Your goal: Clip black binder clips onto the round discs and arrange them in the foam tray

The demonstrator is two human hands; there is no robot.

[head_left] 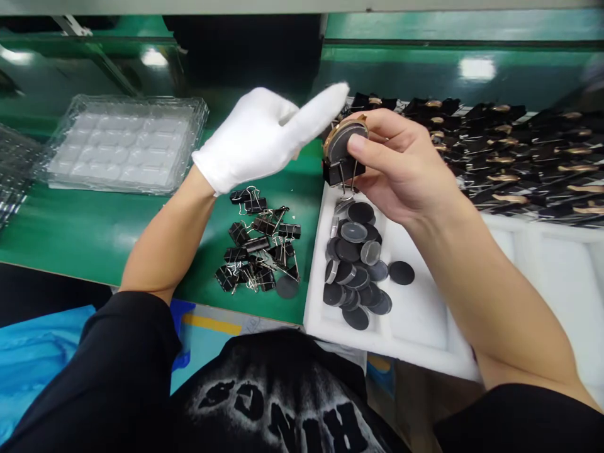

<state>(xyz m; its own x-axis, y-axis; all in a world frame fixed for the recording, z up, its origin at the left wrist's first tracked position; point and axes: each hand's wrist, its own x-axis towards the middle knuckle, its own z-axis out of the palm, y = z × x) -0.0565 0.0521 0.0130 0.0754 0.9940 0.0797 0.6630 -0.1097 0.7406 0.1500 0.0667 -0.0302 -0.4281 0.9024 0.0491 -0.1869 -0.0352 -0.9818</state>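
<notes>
Your right hand [408, 165] pinches the near-upright gold-rimmed disc [338, 148], black clip [334, 174] below; gloved left hand [255, 139] just left, grip unclear.

A flat, smooth green tabletop [108, 226] with a straight front edge spans much of the view, and beyond it glossy green panelling [401, 69], crossed by a thin dark horizontal line, reflects bright, blurred white patches of light at the left and right. A pale, straight horizontal bar [264, 6] runs along the very top, above a deep black area [250, 50] near the middle whose nature cannot be made out. Below the table's front edge show a light blue-green surface [202, 352] with a flat yellow stripe [212, 324] and, at lower left, crumpled bright blue sheeting [38, 346].
</notes>
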